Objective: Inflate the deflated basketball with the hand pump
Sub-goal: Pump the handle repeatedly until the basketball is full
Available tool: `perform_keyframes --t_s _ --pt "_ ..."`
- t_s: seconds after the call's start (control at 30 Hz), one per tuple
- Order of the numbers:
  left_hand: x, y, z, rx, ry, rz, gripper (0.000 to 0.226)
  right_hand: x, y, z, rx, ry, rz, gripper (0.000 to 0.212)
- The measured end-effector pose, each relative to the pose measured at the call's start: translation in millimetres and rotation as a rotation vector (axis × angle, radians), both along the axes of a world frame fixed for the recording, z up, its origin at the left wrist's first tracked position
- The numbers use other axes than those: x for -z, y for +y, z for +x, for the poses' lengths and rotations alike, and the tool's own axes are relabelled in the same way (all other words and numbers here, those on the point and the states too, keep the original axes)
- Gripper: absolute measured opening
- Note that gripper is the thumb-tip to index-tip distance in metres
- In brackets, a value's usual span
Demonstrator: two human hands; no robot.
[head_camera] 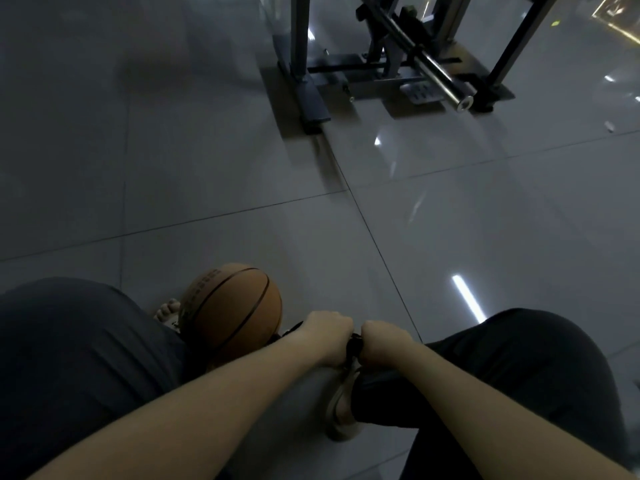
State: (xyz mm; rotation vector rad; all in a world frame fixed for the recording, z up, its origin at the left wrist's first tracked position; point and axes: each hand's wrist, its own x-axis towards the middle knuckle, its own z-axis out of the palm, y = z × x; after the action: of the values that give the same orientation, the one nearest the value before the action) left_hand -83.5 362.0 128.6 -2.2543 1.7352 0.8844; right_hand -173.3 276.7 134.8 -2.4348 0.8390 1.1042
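Note:
An orange basketball [230,306] with black seams sits on the grey tiled floor between my legs, against my left thigh. Just right of it, both my hands hold the black T-handle of the hand pump [354,344]. My left hand [327,336] grips the handle's left side and my right hand [382,339] grips its right side, fists side by side. Only a short black piece of the handle shows between them; the pump's barrel and hose are hidden under my hands and arms.
My knees in dark trousers frame the ball and pump. My right foot in a sandal [341,407] rests on the floor below my hands. A metal gym machine [381,64] with a steel bar stands at the far top right.

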Motion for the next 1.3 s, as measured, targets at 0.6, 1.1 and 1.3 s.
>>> perform_keyframes --t_s 0.6,1.1,1.3 --pt "-30.3 -22.8 34.9 -0.097 0.096 -0.103 0.020 -34.5 -31.5 33.5 -0.033 -0.111 -0.110 0.021" --pt "4.1 10.9 4.1 -0.015 0.102 -0.004 0.018 2.9 8.0 0.7 -0.020 -0.020 0.007 0.025" --pt "-85.8 -17.4 31.8 -0.113 0.187 -0.089 0.014 -98.1 -37.4 25.3 0.039 -0.066 0.139 0.020"
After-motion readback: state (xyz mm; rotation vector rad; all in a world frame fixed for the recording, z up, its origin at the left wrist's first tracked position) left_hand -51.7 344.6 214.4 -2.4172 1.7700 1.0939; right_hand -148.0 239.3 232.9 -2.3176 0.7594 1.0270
